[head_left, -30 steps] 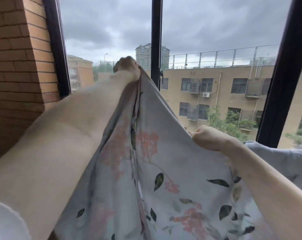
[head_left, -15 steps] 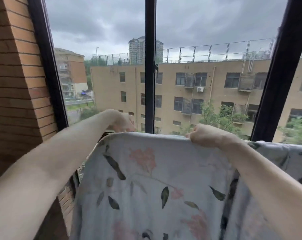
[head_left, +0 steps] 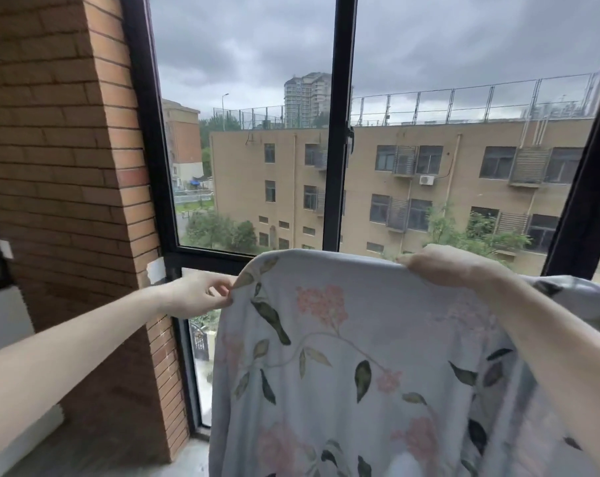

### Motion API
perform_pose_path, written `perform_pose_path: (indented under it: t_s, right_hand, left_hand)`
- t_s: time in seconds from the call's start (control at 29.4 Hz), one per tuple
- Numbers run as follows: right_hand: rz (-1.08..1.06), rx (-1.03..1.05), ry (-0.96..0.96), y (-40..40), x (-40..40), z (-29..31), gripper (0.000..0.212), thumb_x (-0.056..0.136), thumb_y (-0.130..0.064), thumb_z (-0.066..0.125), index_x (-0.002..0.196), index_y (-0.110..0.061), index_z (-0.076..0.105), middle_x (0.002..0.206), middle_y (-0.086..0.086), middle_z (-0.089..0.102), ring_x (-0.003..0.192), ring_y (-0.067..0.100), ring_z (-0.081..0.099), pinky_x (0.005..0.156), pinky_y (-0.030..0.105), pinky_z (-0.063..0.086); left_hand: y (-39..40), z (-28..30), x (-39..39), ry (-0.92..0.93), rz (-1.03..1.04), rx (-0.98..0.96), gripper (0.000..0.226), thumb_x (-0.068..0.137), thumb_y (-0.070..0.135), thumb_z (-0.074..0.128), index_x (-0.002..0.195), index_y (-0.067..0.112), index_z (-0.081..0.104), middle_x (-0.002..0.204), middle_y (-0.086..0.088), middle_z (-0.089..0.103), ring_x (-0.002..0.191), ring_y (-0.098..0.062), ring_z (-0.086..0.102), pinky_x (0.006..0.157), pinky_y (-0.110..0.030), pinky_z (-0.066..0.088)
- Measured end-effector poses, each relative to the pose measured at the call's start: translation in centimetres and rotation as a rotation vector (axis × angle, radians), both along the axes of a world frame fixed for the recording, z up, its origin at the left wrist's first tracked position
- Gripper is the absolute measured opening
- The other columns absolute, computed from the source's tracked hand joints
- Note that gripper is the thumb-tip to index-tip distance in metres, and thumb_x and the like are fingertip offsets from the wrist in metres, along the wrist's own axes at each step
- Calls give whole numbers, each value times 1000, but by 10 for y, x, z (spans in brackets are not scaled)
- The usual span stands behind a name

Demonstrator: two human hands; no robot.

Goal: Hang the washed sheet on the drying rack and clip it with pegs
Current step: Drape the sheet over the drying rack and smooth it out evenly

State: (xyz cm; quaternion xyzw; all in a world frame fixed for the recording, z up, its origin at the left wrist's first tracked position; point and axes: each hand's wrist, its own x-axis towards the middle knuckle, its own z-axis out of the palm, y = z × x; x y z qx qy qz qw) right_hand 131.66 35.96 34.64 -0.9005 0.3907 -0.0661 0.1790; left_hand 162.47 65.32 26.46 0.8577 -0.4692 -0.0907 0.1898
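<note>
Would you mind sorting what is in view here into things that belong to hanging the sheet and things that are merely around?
Part of the job:
- pale blue floral cotton sheet, draped over a hidden support
- left hand, pinching its left edge
- right hand, gripping its top fold

Just around:
- red brick pillar
- black-framed window
- white tape patch on the brick

No pegs or rack visible.

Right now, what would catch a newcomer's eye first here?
A pale floral sheet fills the lower middle, draped over something hidden. The left hand pinches its left corner and the right hand grips its top edge. Behind, a black-framed window shows a tan building under dark clouds.
</note>
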Motion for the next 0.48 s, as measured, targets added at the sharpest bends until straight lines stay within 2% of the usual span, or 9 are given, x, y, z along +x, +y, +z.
perform_pose_path:
  t_s: [0.07, 0.17, 0.27, 0.37, 0.41, 0.48]
  right_hand:
    - [3, 67, -11, 2, -2, 5, 38, 97, -44, 52, 98, -13, 75, 105, 7, 73, 91, 23, 69, 88, 35, 55]
    - [-32, 103, -42, 2, -6, 10, 24, 91, -25, 60, 77, -8, 71, 83, 10, 73, 68, 24, 64, 65, 30, 51]
    - [-101, 182, -130, -7, -7, 8, 28, 101, -20, 57, 82, -3, 67, 69, 13, 68, 57, 25, 64, 56, 28, 52]
    - [-176, 119, -190, -15, -10, 10, 38, 110, -28, 44, 81, -7, 57, 43, 2, 41, 31, 13, 36, 37, 15, 29]
    - [-183, 133, -226, -15, -8, 8, 40, 111, -29, 43, 84, -5, 59, 43, 3, 40, 29, 12, 35, 35, 15, 26]
    - [-170, 175, -255, -18, -14, 11, 39, 108, -28, 50, 86, 1, 64, 63, 10, 55, 46, 16, 49, 43, 22, 37]
  left_hand:
    - [3, -8, -6, -151, 51, -114, 25, 97, 41, 67, 83, 61, 70, 92, 21, 67, 88, -7, 64, 81, -38, 54]
    - [7, 21, -11, -318, 147, -150, 17, 98, 34, 62, 90, 40, 77, 87, 15, 70, 85, -18, 65, 75, -37, 53]
    - [-7, 83, -19, -347, 210, -316, 23, 99, 18, 53, 97, 25, 75, 84, 2, 73, 78, -23, 67, 73, -36, 55]
    - [-44, 154, -30, -365, 257, -556, 29, 95, 9, 50, 110, 16, 74, 95, -5, 74, 88, -29, 67, 83, -34, 55]
    - [-59, 177, -33, -374, 275, -611, 31, 94, 9, 50, 113, 15, 74, 103, -8, 74, 96, -31, 65, 85, -33, 53]
    - [-107, 224, -46, -399, 327, -697, 34, 91, 12, 52, 116, 17, 75, 118, -11, 72, 111, -33, 64, 90, -32, 50]
